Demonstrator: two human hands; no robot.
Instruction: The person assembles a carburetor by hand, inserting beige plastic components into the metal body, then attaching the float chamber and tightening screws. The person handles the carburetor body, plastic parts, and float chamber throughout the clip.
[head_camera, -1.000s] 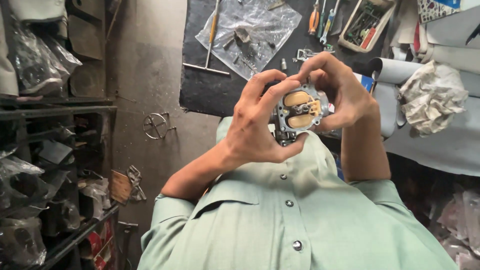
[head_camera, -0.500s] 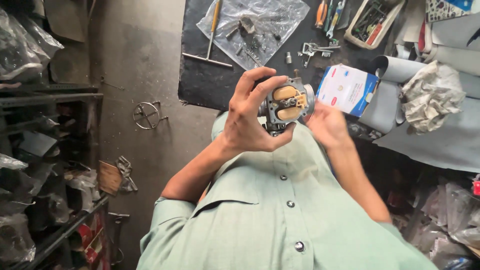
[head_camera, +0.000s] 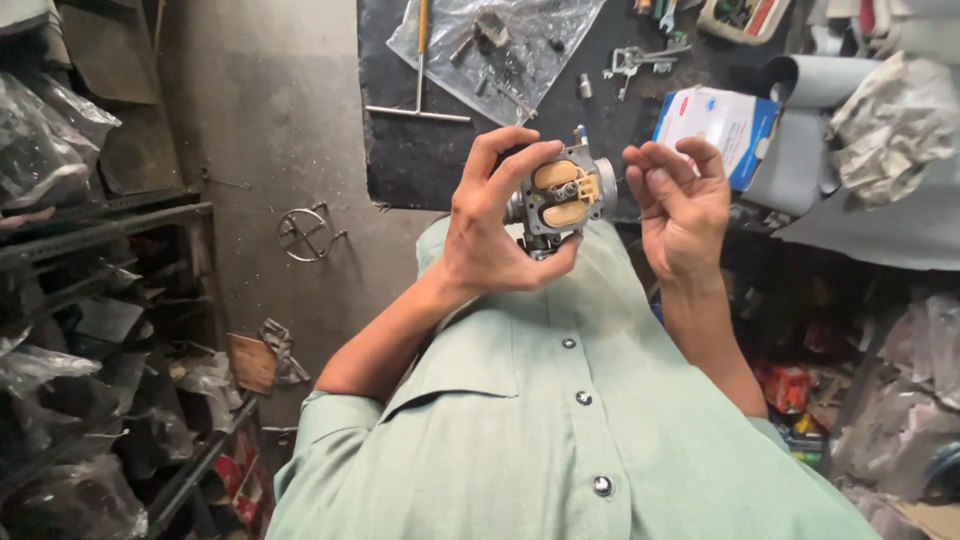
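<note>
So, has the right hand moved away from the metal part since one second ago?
Yes. The right hand let go and moved to the right; it is now open beside the carburetor, near the white and blue box. The left hand alone holds the carburetor.

Grey metal carburettor body (head_camera: 558, 200), open side facing the camera, two tan floats showing, held upright above the lap.

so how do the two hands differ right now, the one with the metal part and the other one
The left hand is wrapped around the metal carburetor part, fingers and thumb gripping it; the right hand holds nothing.
The left hand touches the part; the right hand hangs just beside it, apart.
The left hand's fingers clamp around the part; the right hand's fingers are loosely bent, palm showing.
Both are bare and raised in front of the green shirt.
</note>
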